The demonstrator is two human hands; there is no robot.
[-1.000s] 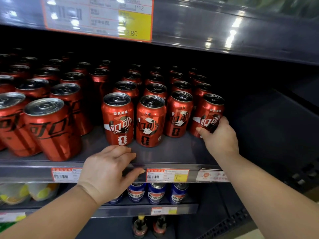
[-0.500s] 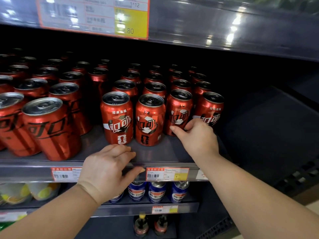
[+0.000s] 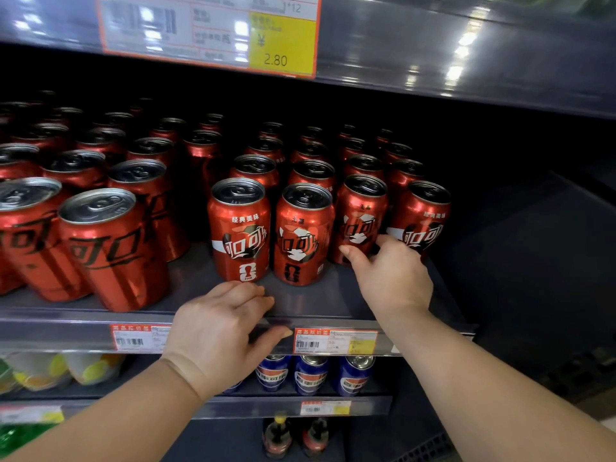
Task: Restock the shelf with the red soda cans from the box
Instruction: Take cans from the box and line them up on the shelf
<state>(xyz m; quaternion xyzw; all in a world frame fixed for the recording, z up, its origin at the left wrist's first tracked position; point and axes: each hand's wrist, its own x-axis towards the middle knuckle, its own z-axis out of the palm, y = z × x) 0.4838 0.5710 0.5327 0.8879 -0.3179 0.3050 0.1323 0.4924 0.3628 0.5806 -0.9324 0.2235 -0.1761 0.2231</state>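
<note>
Right hand point(image 3: 393, 278) grips a red can point(image 3: 361, 221), third of four in the front row, near the shelf's point(image 3: 316, 301) front edge. Left hand point(image 3: 216, 331) rests relaxed on that edge. The shelf's right end is bare.

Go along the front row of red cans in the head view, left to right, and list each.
From the left: edge-cut can → black-lettered can → trophy-mark can → football-print can → gripped can, in the right hand → end can.

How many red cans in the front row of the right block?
4, left to right: first can above the left hand, second can beside it, third can gripped by the right hand, fourth can at the end. More rows stand behind.
</note>
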